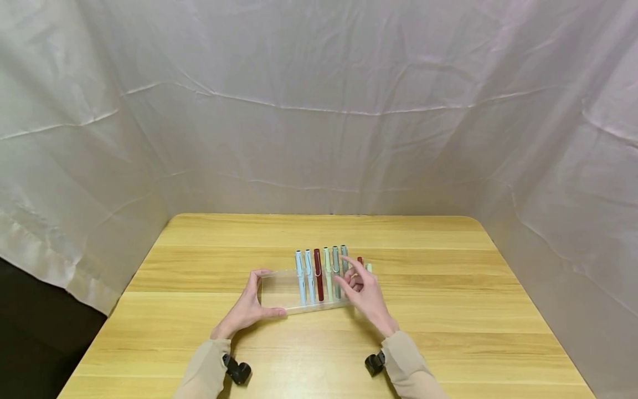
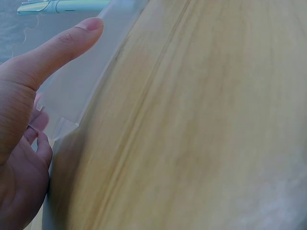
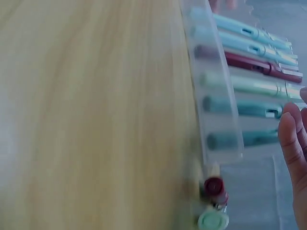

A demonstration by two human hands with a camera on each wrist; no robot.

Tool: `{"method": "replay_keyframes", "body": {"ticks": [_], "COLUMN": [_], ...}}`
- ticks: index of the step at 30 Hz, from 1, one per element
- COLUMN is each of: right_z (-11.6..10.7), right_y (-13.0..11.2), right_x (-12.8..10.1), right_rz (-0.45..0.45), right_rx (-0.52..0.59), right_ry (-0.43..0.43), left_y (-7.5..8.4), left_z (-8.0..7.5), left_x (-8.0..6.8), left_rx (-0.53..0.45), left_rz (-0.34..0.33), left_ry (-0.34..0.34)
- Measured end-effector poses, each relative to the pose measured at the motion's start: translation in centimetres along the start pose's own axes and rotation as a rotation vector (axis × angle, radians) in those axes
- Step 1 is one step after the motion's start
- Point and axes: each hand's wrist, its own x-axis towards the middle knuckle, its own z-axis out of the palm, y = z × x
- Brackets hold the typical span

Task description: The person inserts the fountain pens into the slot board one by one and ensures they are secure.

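Note:
My left hand [image 1: 251, 302] grips the left end of a clear plastic pen tray [image 1: 279, 292], thumb along the near edge and fingers round the far side. Side by side in the tray lie two light blue pens [image 1: 310, 280], a dark red pen [image 1: 318, 277], a pale green pen [image 1: 327, 271] and two grey-teal pens [image 1: 336, 255]. Over the tray's right end is my right hand [image 1: 366, 291], thumb and index finger apart, the other fingers bent. In the right wrist view its fingertips [image 3: 288, 127] are close to the grey-teal pens; contact is unclear.
Just right of the tray, a red pen [image 3: 214, 187] and a pale green pen [image 3: 213, 220] lie outside it, partly hidden by my right hand in the head view. The wooden table [image 1: 448, 310] is bordered by pale curtains [image 1: 319, 149] at the back and sides.

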Motion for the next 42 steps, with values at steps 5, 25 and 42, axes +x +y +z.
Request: {"method": "replay_keyframes", "body": {"ticks": [5, 25, 42], "right_z": [-1.1, -5.1, -5.5], "right_y": [0.9, 5.0, 6.5], "right_x": [-0.2, -0.9, -0.5], "right_rz": [0.028, 0.449, 0.519], "right_rx": [-0.018, 0.176, 0.074], "right_ry": [0.075, 0.138, 0.037], "left_y": [0.1, -0.1, 0.3], "left_z": [0.0, 0.0, 0.0], "left_x": [0.0, 0.0, -0.1], "left_rx": [0.001, -0.011, -0.062], "left_rz": [0.006, -0.001, -0.037], "left_ry": [-0.001, -0.003, -0.008]}}
